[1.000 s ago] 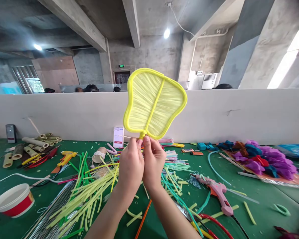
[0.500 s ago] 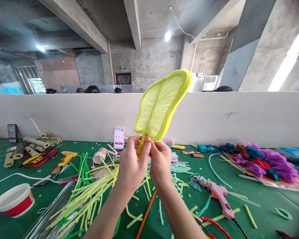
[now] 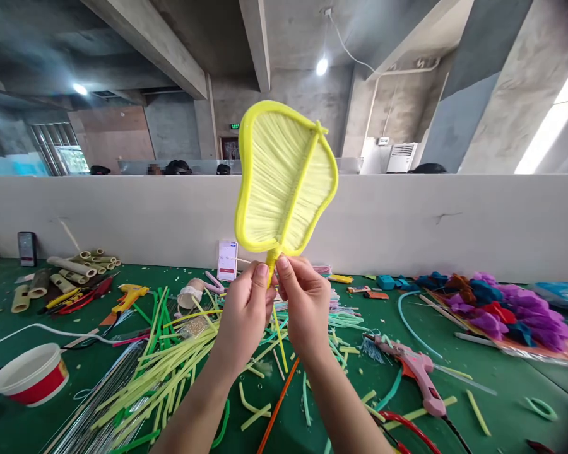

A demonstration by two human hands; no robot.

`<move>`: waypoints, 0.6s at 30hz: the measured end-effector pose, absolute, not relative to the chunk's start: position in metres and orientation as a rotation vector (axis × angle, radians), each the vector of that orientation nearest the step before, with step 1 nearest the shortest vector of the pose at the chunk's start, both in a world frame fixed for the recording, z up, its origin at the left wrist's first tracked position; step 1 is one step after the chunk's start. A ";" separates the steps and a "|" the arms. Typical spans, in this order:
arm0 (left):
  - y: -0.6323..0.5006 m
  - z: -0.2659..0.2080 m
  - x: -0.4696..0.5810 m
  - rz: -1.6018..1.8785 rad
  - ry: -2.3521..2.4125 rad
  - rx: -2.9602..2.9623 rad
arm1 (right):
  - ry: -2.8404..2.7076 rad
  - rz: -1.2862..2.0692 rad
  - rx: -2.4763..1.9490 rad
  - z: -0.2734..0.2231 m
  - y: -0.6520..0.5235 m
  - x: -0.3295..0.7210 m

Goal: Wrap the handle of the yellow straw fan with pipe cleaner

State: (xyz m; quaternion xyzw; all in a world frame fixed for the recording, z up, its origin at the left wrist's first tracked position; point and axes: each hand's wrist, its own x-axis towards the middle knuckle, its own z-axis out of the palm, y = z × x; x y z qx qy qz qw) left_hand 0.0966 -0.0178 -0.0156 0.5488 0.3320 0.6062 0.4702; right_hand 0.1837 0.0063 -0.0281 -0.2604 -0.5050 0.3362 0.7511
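Note:
A yellow hand fan (image 3: 269, 183) stands upright in front of me, with a thick fuzzy rim, a central rib and pale pleated-looking panels. Its short wrapped handle points down between my hands. My left hand (image 3: 246, 309) is closed around the handle, thumb on top. From the other side, my right hand (image 3: 307, 302) pinches the handle just under the fan's base. Below them lie pale yellow pipe cleaners (image 3: 170, 372) in a loose heap, with green ones (image 3: 158, 321) beside it.
A pink glue gun (image 3: 419, 372) lies right, a yellow glue gun (image 3: 129, 297) left. At left are a paper bowl (image 3: 31, 375), bamboo tubes (image 3: 71, 266) and pliers (image 3: 88, 296). A phone (image 3: 227, 260) leans on the white partition (image 3: 407, 221); purple fabric pieces (image 3: 525, 312) sit far right.
The fan has turned about its handle, so its broad face now shows more fully and its top has swung left. Both hands still grip the handle.

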 end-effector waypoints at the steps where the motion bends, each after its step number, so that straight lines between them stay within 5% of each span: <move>1: -0.019 -0.015 0.098 1.492 0.812 1.325 | -1.092 0.675 -0.596 -0.028 0.004 0.183; 10: -0.026 -0.016 0.103 1.654 0.967 1.506 | -1.176 -0.016 -0.756 -0.015 -0.014 0.191; 18: -0.027 -0.019 0.107 1.496 0.741 1.070 | -1.162 0.434 -0.730 -0.012 -0.016 0.189</move>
